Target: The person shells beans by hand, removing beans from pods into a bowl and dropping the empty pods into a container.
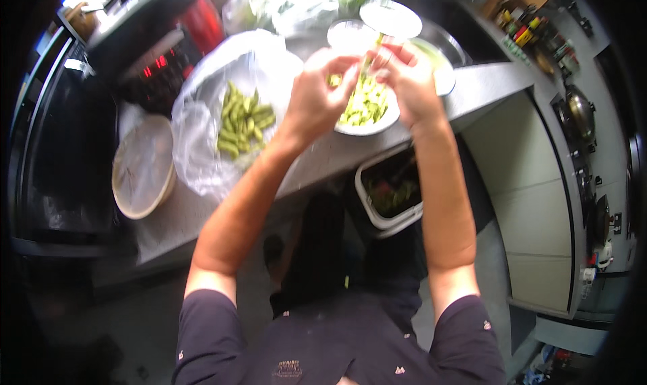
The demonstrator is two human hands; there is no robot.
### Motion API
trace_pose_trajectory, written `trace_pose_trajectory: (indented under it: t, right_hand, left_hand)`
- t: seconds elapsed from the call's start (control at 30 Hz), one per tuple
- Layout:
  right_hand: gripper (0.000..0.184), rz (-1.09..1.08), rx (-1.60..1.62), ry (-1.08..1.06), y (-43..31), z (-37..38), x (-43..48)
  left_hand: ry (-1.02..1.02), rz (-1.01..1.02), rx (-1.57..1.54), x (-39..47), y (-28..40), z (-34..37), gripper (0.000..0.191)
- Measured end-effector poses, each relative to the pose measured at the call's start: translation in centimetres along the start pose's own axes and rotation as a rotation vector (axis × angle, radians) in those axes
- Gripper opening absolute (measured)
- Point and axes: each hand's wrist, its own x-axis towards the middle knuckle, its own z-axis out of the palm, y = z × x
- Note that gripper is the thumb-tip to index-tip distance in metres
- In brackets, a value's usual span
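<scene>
My left hand [323,89] and my right hand [409,79] meet above a white bowl [366,130]. Between their fingertips is a small green piece, blurred, perhaps a bean pod [368,61]; both hands seem to grip it. Cut or shelled green pieces [366,104] fill the bowl below. Left of my left hand, green bean pods [242,122] lie in a spread-out clear plastic bag [194,147] on the counter.
An oval plastic container [144,167] stands at the counter's left end. Beyond my hands are a white dish [390,18], a metal sink [445,39] and bagged greens [303,6]. An open bin [389,188] with scraps stands below the counter edge.
</scene>
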Motion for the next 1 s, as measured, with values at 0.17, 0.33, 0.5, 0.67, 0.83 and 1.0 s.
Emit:
trace_pose_trajectory:
  t: [0.17, 0.33, 0.5, 0.67, 0.83, 1.0]
  right_hand:
    - [0.027, -0.017, -0.055, 0.025, -0.7, -1.5, -0.6]
    - [0.033, 0.001, 0.019, 0.107, 0.9, -1.5, -3.5]
    - [0.032, 0.062, 0.092, 0.126, 0.5, -3.3, -4.2]
    - [0.028, -0.064, -0.078, -0.043, -1.8, -0.6, -3.5]
    - [0.027, -0.087, -0.04, 0.02, -1.3, 0.2, -3.8]
    - [0.024, -0.052, -0.001, -0.048, -2.2, 1.3, -4.2]
  left_hand:
    - [0.167, 0.281, 0.197, 1.2, 1.4, -0.1, 0.024]
    - [0.109, 0.189, 0.199, -0.1, 0.9, 0.2, 0.026]
    - [0.046, 0.134, 0.238, -0.2, 0.6, 0.3, 0.029]
    - [-0.083, 0.276, 0.358, 0.0, 1.2, -0.3, 0.032]
    - [-0.13, -0.026, 0.086, -0.8, 0.5, -0.5, 0.024]
    - [-0.101, -0.004, 0.041, -0.8, 1.2, -0.5, 0.02]
